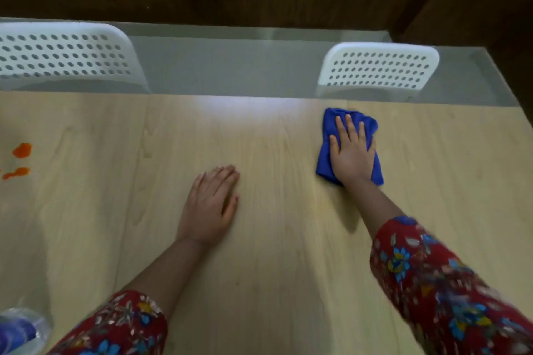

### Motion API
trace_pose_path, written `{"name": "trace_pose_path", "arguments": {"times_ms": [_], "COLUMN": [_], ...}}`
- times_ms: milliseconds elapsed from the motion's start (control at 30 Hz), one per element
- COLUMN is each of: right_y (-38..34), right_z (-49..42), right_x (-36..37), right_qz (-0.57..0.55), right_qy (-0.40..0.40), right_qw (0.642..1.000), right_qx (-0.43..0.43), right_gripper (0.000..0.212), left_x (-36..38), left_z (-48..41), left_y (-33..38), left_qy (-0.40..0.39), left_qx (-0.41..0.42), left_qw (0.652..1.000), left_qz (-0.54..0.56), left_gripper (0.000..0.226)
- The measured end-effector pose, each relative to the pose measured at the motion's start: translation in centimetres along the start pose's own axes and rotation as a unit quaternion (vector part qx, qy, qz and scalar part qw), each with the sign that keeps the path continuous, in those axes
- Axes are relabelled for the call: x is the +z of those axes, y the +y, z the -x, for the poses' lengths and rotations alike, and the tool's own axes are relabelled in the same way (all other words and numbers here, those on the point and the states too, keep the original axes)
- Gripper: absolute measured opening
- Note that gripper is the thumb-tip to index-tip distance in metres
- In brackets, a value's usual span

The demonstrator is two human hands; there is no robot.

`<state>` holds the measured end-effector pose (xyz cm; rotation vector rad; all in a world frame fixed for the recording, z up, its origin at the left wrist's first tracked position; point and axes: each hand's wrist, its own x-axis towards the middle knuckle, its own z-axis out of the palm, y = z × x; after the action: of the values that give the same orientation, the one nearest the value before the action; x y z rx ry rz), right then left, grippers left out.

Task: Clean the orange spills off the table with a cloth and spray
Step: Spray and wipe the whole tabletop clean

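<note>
A folded blue cloth (327,158) lies on the light wooden table (274,239), right of centre near the far edge. My right hand (352,153) presses flat on it with straight, spread fingers. My left hand (212,204) rests flat on the bare table near the middle, palm down, holding nothing. Two orange spills mark the table at the far left: an upper blotch (22,150) and a lower streak (17,172). A clear spray bottle with a blue label (20,328) shows partly at the bottom left corner.
Two white perforated chairs stand beyond the table's far edge, one at the left (63,55) and one at the right (377,69). Grey floor and dark wooden wall panels lie behind them.
</note>
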<state>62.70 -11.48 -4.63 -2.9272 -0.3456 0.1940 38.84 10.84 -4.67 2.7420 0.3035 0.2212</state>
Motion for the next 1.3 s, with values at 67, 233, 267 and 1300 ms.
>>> {"name": "trace_pose_path", "arguments": {"times_ms": [67,233,267,1300], "right_y": [1.9,5.1,4.8,-3.2], "right_z": [6.7,19.7,19.4,18.2], "right_x": [0.5,1.7,1.8,3.4], "right_qz": [0.010,0.051,0.052,0.032], "right_qy": [0.027,0.024,0.021,0.021], "right_qw": [1.000,0.998,0.997,0.998], "right_qx": [-0.006,0.038,0.046,-0.046], "right_gripper": [0.052,0.056,0.056,0.057], "left_x": [0.2,0.3,0.3,-5.4], "left_z": [-0.1,0.0,0.0,11.5], "left_y": [0.1,0.2,0.2,-8.3], "left_qy": [-0.001,-0.005,-0.006,0.099], "left_qx": [0.004,0.007,0.003,-0.202], "left_qw": [1.000,1.000,1.000,0.974], "left_qz": [-0.003,-0.007,-0.007,0.026], "left_gripper": [0.047,0.047,0.047,0.044]}}
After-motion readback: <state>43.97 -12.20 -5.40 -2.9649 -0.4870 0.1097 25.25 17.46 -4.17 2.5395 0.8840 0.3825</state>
